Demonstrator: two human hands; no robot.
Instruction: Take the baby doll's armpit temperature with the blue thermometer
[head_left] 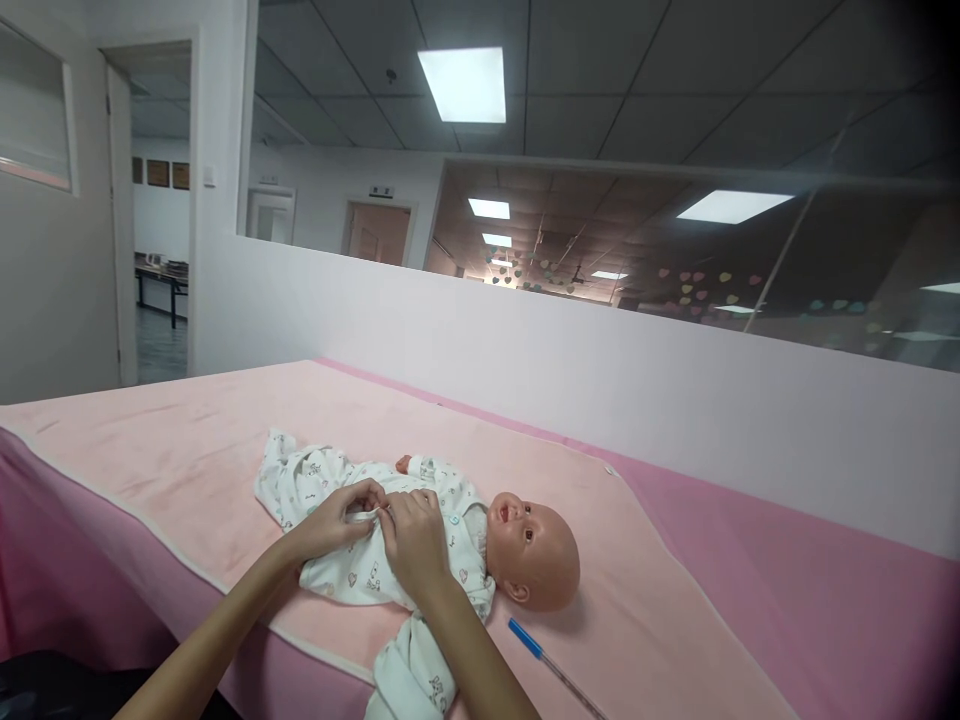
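Observation:
A baby doll (pixel 536 550) lies on its back on the pink blanket, its head to the right. It wears a white printed baby outfit (pixel 337 582) with small animal figures. My left hand (pixel 346 515) pinches a fold of the outfit's front at the doll's middle. Right beside it, my right hand (pixel 415 535) has its fingers bent over the same cloth, and the fingertips of both hands meet there. What exactly lies between the fingertips is hidden. One sleeve (pixel 416 668) hangs toward me under my right forearm; the doll's far hand (pixel 403 464) pokes out of the other.
A blue-capped pen (pixel 525 637) lies on the blanket near the doll's head. The pink blanket (pixel 187 440) covers a bed with a darker pink sheet (pixel 757 560). Behind it stands a white half wall (pixel 525 340) with glass above. An open doorway (pixel 161 220) is at the left.

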